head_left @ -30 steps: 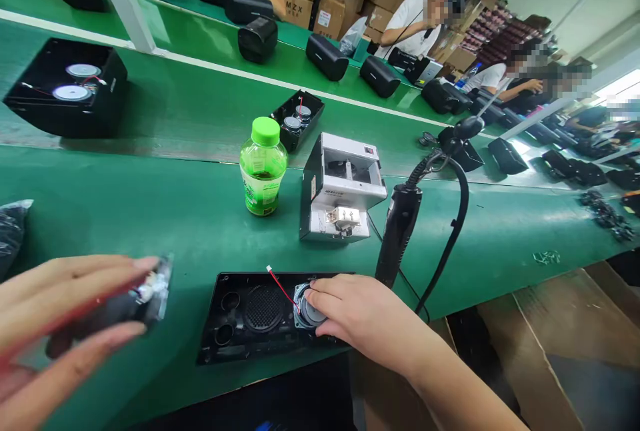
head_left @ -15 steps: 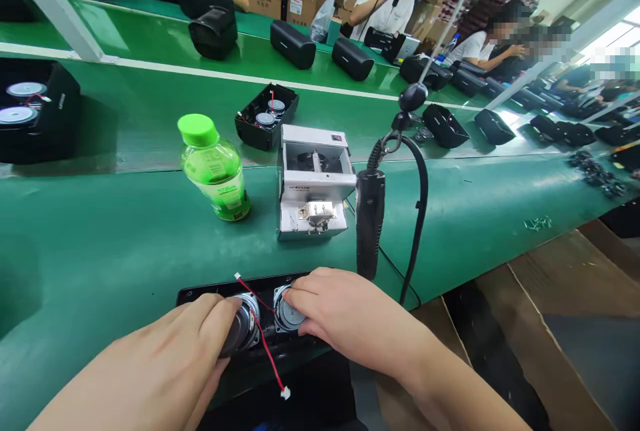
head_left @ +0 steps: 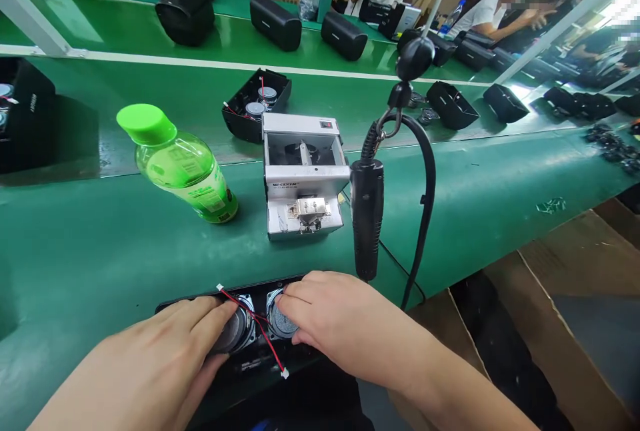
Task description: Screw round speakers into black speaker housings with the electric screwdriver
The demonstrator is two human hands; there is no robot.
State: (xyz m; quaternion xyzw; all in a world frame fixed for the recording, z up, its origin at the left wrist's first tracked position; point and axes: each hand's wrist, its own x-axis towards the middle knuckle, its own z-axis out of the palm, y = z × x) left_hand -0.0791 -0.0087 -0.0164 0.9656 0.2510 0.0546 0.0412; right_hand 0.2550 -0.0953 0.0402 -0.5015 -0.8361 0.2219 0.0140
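A long black speaker panel (head_left: 255, 358) lies at the bench's near edge with two round speaker drivers set in it. My left hand (head_left: 170, 344) is closed round the left speaker driver (head_left: 233, 332), thumb low and fingers on top. My right hand (head_left: 325, 324) grips the right speaker driver (head_left: 280, 319) by its rim, covering its right side. Red wires (head_left: 267, 334) with small white connectors run across the drivers; one connector (head_left: 285, 373) hangs over the panel's front, the other (head_left: 220, 288) sticks up at the back edge.
Behind the panel stand a green-capped bottle (head_left: 185, 174), a grey metal machine (head_left: 305, 181) and a hanging black electric screwdriver (head_left: 367, 218). An open speaker housing (head_left: 257, 101) sits farther back. Cardboard boxes (head_left: 550, 298) are at the right. Several co-workers sit across the line.
The left driver, tilted up earlier, now lies flatter in the panel under my left hand. The connector wires have shifted slightly. The camera view has moved a little closer.
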